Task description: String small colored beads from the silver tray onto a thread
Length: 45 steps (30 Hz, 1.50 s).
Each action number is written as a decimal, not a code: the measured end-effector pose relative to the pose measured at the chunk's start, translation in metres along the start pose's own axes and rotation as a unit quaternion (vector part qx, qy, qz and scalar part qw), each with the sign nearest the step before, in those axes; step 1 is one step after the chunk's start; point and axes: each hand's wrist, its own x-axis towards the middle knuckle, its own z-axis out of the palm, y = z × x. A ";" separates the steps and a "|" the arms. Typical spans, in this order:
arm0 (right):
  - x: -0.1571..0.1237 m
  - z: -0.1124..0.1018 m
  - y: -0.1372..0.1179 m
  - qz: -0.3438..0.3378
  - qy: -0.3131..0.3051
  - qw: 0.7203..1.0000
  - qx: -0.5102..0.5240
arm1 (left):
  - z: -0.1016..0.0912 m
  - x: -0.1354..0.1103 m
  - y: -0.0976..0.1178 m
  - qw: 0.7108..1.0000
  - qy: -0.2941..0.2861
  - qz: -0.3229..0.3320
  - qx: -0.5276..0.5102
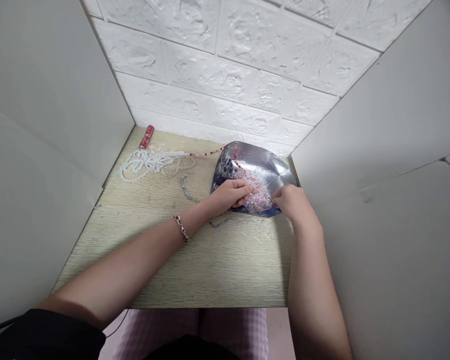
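Note:
Small pink, red and clear beads (257, 192) lie heaped in a silver-lined foil bag (264, 155) opened into a shallow tray, its outside dark blue. Over the left side of the heap, my left hand (232, 194) is closed in a pinch. My right hand (290, 200) pinches too, at the bag's right edge beside the beads. What sits between the fingertips of either hand is too small to make out. A string of red and pink beads (210, 153) runs from the left into the bag.
Strands of white beads (146, 165) lie at the back left by a red cylinder (147, 136). A grey-green bead strand (187, 191) and thin loose thread (258, 229) rest on the wooden tabletop (210, 270). White panels (382, 200) and a brick-patterned wall (228, 75) enclose it.

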 end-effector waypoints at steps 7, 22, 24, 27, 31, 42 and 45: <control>0.000 0.004 0.000 -0.032 0.038 0.999 -0.001 | 0.001 0.000 0.001 1.000 0.003 -0.009 -0.010; 0.001 0.007 -0.002 -0.041 0.072 0.996 0.047 | 0.004 -0.002 0.006 1.000 0.018 -0.017 -0.001; 0.001 0.007 -0.001 -0.050 0.099 0.988 0.105 | 0.005 -0.003 0.006 1.000 0.025 -0.017 -0.002; -0.001 0.006 -0.004 -0.089 0.135 0.966 0.204 | 0.006 -0.003 0.006 0.999 0.035 -0.013 -0.002; -0.002 0.004 -0.013 -0.149 0.138 0.909 0.363 | 0.006 -0.003 0.005 0.999 0.048 -0.004 0.006; -0.007 -0.001 -0.026 -0.131 0.049 0.854 0.500 | 0.007 -0.005 0.005 0.997 0.070 0.009 0.021; -0.008 -0.002 -0.026 -0.131 0.035 0.842 0.522 | 0.008 -0.007 0.005 0.997 0.076 0.014 0.017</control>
